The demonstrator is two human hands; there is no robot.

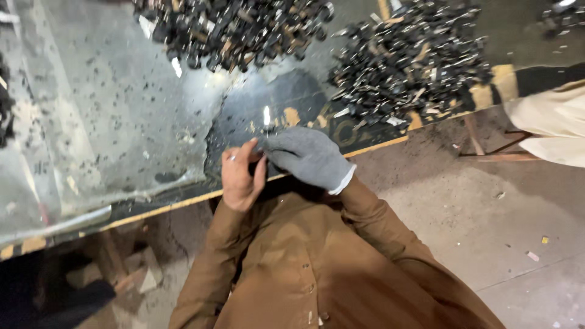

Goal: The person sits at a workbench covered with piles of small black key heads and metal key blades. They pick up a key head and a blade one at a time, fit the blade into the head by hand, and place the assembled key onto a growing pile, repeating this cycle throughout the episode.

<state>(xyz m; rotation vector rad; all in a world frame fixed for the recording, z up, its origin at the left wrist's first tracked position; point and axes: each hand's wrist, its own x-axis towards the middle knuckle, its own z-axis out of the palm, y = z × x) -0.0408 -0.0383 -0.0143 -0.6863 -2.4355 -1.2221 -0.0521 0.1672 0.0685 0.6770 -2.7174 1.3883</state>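
Gloved right hand (308, 155) and bare left hand (241, 176) pinch one small metal piece (266, 119) together near worktop (109, 122) front edge, fingers closed, piles (408, 67) at far edge.

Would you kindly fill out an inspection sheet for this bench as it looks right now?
Surface: worn metal-topped table, scratched, dusted with small dark specks.
Job's things: small shiny piece at the fingertips of both hands.
Clutter: two heaps of dark small parts, left pile, right pile.
Grippers: bare left hand; right hand in a grey glove.
Cables: nothing seen.
Surroundings: concrete floor; another person's pale clothing at right.
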